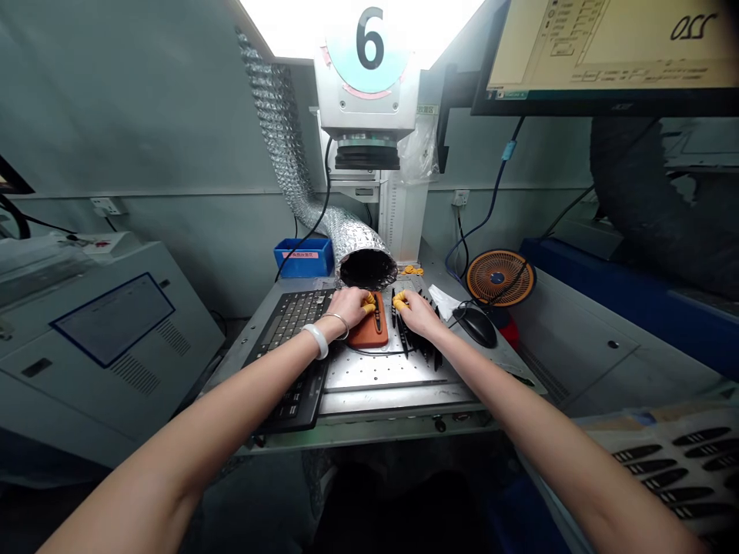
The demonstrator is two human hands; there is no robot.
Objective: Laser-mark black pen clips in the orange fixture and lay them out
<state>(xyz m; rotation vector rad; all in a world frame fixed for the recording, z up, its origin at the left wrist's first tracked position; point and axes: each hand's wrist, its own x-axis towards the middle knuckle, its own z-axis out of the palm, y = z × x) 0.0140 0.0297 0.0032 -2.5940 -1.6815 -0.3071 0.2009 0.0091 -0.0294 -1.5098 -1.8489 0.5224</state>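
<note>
Two bare hands with yellow fingertip covers work over the desk (358, 375). One dark piece (378, 320) lies in a narrow recess in the orange block (363, 335), which sits flat on the desk between the keyboard (293, 314) and the right hand (413, 308), just below the duct (365, 245).

The piece looks light and stiff, probably hard and rather smooth, so bare skin might slide on it; the covers should help. Its finish would likely scratch before the piece broke. The long edges or an end seem the best place to take hold, since the recess hugs the sides. The block seems firm and easily steadied by its rim.

The piece is slim and long, with rounded ends and small paler marks along it; finer detail is too small to read. The block is plain, with rounded corners.

The left hand (349, 303) has its fingers bent at the block's upper part; the right has thumb and finger drawn close beside dark strips (428, 348). Whether either grips anything is unclear.
</note>
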